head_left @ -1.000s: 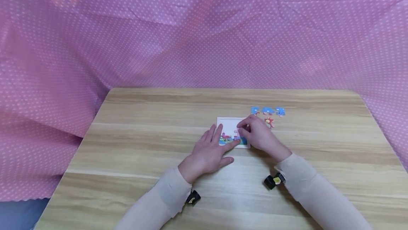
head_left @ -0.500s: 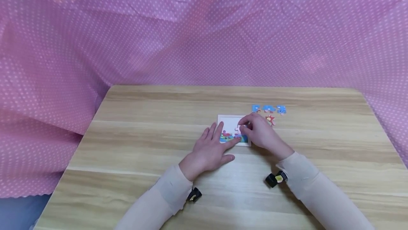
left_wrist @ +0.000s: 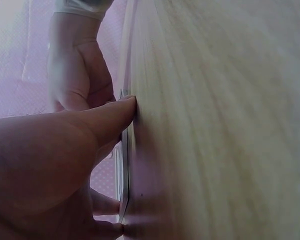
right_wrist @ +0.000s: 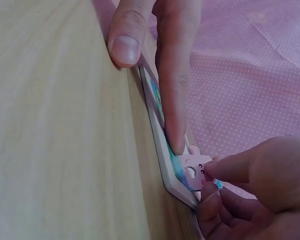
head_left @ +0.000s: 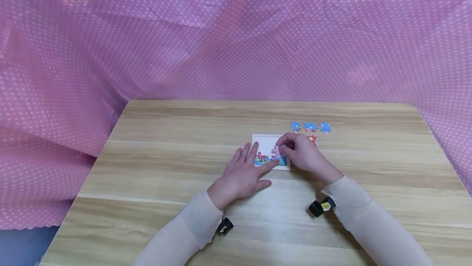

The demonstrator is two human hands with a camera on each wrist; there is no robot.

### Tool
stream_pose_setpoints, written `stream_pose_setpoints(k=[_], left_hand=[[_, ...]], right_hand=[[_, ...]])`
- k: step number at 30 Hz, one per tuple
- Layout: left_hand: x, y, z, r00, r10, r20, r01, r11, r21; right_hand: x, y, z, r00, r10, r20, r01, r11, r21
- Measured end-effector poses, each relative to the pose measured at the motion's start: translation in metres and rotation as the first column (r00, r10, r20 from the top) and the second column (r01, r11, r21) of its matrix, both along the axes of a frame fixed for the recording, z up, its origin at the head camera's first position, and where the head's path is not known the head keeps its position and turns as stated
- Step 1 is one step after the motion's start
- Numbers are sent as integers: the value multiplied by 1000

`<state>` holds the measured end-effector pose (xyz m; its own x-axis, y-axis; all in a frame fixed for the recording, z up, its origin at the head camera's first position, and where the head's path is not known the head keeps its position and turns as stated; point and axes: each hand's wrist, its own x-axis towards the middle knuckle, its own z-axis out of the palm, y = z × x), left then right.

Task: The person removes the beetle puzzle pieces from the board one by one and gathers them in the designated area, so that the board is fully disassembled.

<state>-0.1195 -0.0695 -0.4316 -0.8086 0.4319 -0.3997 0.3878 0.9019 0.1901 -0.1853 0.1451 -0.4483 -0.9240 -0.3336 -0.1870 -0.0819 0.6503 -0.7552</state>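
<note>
A small jigsaw tray [head_left: 265,139] with a white rim lies on the table; fitted pieces [head_left: 262,158] show a colourful scene along its near side. My left hand [head_left: 241,177] lies spread over the tray's left and near edges, fingers straight, the index fingertip close to the fitted pieces. Between thumb and fingers, my right hand [head_left: 301,154] pinches a pink jigsaw piece [right_wrist: 195,169] with a small printed face. The piece sits over the tray's right part, just above the fitted row. Part of it is covered by the right fingers.
Beyond the right hand, three blue jigsaw pieces [head_left: 310,126] lie in a row, with a red sun piece [head_left: 313,139] nearer, partly behind the hand. A pink dotted cloth [head_left: 236,53] hangs behind the wooden table [head_left: 166,155].
My right hand has shifted slightly to the right, still pinching the pink jigsaw piece, more of which now shows. My left hand keeps its place on the tray.
</note>
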Motion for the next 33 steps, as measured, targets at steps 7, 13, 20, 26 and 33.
stream_pose_setpoints(k=[7, 13, 20, 26, 33], left_hand=[[-1, 0, 0, 1000, 7, 5, -7, 1000, 4], [-2, 1, 1, 1000, 6, 5, -7, 1000, 12], [-1, -1, 0, 1000, 9, 10, -9, 999, 33], [-1, -2, -2, 1000, 7, 5, -7, 999, 50], [1, -3, -2, 1000, 10, 4, -10, 998, 65]], right_hand=[[-2, 1, 0, 1000, 10, 4, -9, 998, -55], [-2, 2, 0, 1000, 7, 8, -6, 998, -68], [-2, 3, 0, 1000, 6, -1, -7, 997, -75], [0, 4, 2, 1000, 9, -2, -10, 997, -83], [3, 7, 2, 1000, 2, 13, -1, 995, -96]])
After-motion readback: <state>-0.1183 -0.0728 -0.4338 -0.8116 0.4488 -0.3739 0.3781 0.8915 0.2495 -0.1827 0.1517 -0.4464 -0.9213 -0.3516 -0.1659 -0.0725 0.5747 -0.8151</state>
